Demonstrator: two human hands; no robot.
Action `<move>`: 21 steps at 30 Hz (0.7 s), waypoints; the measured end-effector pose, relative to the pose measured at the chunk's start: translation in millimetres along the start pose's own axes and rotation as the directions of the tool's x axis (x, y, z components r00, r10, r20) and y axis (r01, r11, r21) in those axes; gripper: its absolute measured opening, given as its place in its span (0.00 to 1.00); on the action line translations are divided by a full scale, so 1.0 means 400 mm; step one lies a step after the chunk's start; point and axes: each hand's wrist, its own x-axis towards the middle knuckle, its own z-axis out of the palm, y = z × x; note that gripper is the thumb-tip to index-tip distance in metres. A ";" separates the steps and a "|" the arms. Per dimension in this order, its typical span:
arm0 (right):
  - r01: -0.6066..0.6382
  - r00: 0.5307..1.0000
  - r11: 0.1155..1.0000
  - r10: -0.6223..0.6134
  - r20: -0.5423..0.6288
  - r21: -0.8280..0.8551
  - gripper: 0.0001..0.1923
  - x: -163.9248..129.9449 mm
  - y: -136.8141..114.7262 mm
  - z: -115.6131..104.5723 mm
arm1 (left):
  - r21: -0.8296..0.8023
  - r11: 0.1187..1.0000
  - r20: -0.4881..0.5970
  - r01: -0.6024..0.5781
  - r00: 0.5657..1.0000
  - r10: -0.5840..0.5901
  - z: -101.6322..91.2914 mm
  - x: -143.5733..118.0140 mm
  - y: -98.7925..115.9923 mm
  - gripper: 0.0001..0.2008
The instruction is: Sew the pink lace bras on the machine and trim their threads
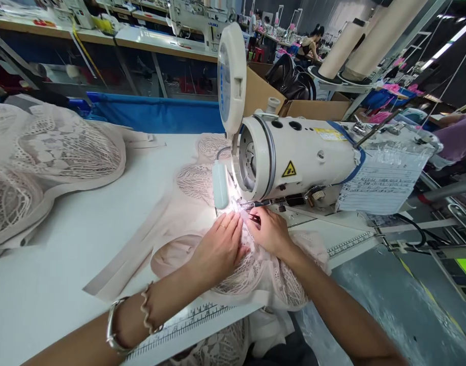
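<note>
Near the front edge of the desk, right of its middle: pale pink lace garment lies bunched under the head of a white sewing machine. Left hand: grip flat and unclosed, fingers together, pressing cloth. Right hand: fingers curled at the cloth beside a small dark object; cannot tell whether the grip closes on it, on lace, or on both.

Risks (judged): fingertips of both hands sit just beside the bright work spot; a slip toward it could pinch or prick. Needle itself lost in glare. Folds gathered beneath the hands could get caught in a seam; uneven pressure might skew the lace. Garment reaches over the ruler strip on the front edge, so its weight could drag the work off line. Loose band to the left might snag.

Materials: lace openwork, leafy and netlike, limp; cups rounded, hems smooth. Band flat, matte, square-cut. Machine body a glossy, hard cylinder with a round hinged cover standing open; pale green block smooth, round-cornered. Toward the desk's back left, more lace pieces overlap, cups domed.
</note>
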 end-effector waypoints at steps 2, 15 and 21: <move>0.032 0.999 0.999 -0.031 -0.024 0.018 0.04 -0.007 -0.002 0.001 | -0.037 0.999 0.001 -0.024 1.000 0.024 -0.003 -0.004 0.000 0.23; 0.270 0.957 0.959 -0.277 -0.091 -0.085 0.06 -0.027 0.010 0.033 | -0.025 0.999 -0.014 -0.031 0.999 0.031 0.014 -0.001 -0.010 0.21; 0.335 0.940 0.924 -0.342 -0.006 -0.185 0.18 -0.038 -0.003 0.019 | -0.087 0.996 0.020 -0.035 0.999 0.036 -0.001 0.012 -0.023 0.24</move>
